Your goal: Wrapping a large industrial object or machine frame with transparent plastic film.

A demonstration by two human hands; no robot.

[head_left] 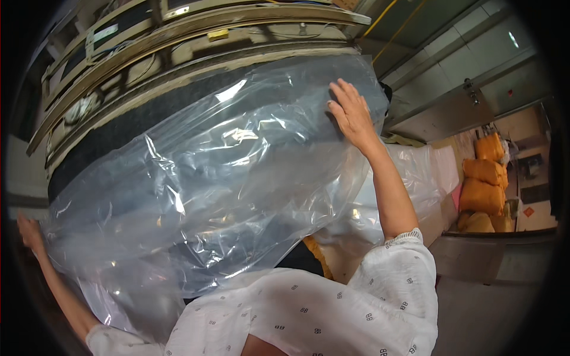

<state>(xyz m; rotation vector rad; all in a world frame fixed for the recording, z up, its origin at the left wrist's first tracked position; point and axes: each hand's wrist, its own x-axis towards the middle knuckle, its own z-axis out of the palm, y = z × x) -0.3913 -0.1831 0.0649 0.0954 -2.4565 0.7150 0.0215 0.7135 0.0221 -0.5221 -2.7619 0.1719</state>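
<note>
A large sheet of clear plastic film [237, 172], perhaps a big bag, lies wrinkled and shiny over a dark work surface [127, 133] in front of me. My right hand [354, 115] rests flat on its far right end, fingers stretched out and the thumb a little apart. At the far left, my left hand [29, 232] is beside the left end of the film, its fingers pointing up and looking apart. Whether it touches the film there is hard to make out in the dim rim. The film's near side hangs down toward my body.
Long rails [196, 26] with wires run behind the work surface. More clear plastic [404, 172] lies at the right. Farther right, stuffed orange sacks [484, 187] are piled beyond an opening. A yellow edge of something [319, 256] shows below the film near me.
</note>
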